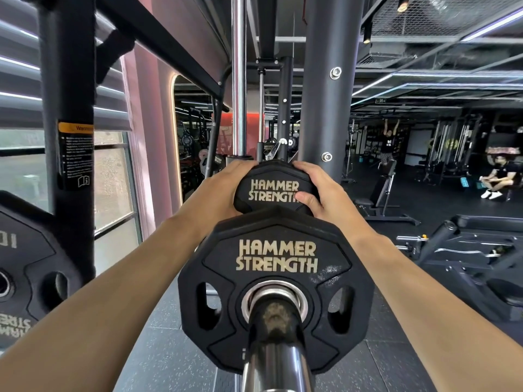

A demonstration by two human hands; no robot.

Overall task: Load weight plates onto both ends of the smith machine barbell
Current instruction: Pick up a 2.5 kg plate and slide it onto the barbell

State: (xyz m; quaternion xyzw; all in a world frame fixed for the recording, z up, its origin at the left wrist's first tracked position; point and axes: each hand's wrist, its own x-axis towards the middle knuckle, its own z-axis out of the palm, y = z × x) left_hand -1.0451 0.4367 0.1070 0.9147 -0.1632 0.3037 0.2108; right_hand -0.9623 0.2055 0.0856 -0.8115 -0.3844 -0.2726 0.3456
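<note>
The steel barbell sleeve runs from the bottom centre away from me. A black plate lettered HAMMER STRENGTH is threaded on it, close to the camera. Behind it, further along the bar, stands another black plate with the same lettering; only its upper part shows. My left hand grips its left edge and my right hand grips its right edge, the right thumb lying across the face. Both forearms reach past the near plate on either side.
The smith machine's dark upright and chrome guide rod rise just behind the plates. A black post with a warning label stands at left, with a stored plate beside it. Benches and two people are at right.
</note>
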